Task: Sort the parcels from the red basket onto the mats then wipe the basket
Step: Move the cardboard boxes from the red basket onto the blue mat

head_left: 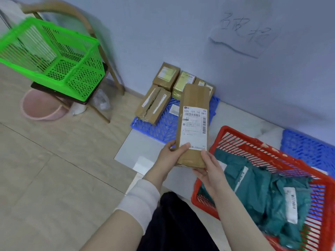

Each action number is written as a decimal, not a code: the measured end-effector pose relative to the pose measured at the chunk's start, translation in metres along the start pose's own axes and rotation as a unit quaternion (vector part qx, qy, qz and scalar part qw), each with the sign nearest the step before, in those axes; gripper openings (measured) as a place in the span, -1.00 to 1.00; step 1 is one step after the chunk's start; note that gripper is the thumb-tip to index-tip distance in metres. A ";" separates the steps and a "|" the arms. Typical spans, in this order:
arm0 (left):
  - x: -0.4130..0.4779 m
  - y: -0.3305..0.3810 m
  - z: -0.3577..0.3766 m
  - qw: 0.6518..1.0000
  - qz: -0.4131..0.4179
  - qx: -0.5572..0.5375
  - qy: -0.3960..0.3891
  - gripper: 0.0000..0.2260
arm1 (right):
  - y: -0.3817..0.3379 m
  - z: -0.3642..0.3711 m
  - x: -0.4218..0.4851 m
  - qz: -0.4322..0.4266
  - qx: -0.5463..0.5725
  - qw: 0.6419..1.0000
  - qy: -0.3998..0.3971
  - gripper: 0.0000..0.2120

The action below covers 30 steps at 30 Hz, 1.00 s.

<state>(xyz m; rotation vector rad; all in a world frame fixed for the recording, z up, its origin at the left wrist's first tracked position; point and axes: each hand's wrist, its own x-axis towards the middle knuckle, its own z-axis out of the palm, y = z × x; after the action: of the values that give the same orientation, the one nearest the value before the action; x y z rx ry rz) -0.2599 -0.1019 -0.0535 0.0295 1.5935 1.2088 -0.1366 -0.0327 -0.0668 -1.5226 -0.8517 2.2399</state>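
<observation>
Gripping a long cardboard parcel (194,98) by its near end with left hand (169,157) and right hand (211,169), fingers curled round both edges, label up. Held in the air between the blue mat (163,124) bearing brown boxes (154,104) and the red basket (226,130) holding teal mailer bags (259,192).

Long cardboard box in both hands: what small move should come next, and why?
Probably move the long cardboard box forward and lay it on the bare part of the blue mat: the left hand and the right hand grip its near end, and other cardboard boxes already lie on that mat.
</observation>
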 end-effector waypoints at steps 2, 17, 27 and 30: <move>0.013 0.001 -0.009 1.000 0.002 -0.004 0.023 -0.44 | 0.004 0.013 0.016 -0.002 0.008 1.000 0.014 -0.64; 0.113 -0.005 -0.103 0.997 -0.059 0.052 0.007 -0.61 | 0.062 0.107 0.099 0.060 0.111 0.984 0.123 -0.79; 0.204 -0.045 -0.117 0.997 -0.054 0.048 0.040 -0.69 | 0.111 0.101 0.201 0.059 0.102 0.985 0.130 -0.39; 0.222 -0.056 -0.114 0.997 -0.043 0.050 0.044 -0.67 | 0.117 0.097 0.223 0.028 0.101 0.986 0.130 -0.35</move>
<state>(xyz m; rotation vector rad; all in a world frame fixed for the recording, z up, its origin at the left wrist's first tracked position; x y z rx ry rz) -0.4064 -0.0798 -0.2621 -0.0278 1.7129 1.0768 -0.3035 -0.0305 -0.2784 -1.7074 -0.4965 2.0321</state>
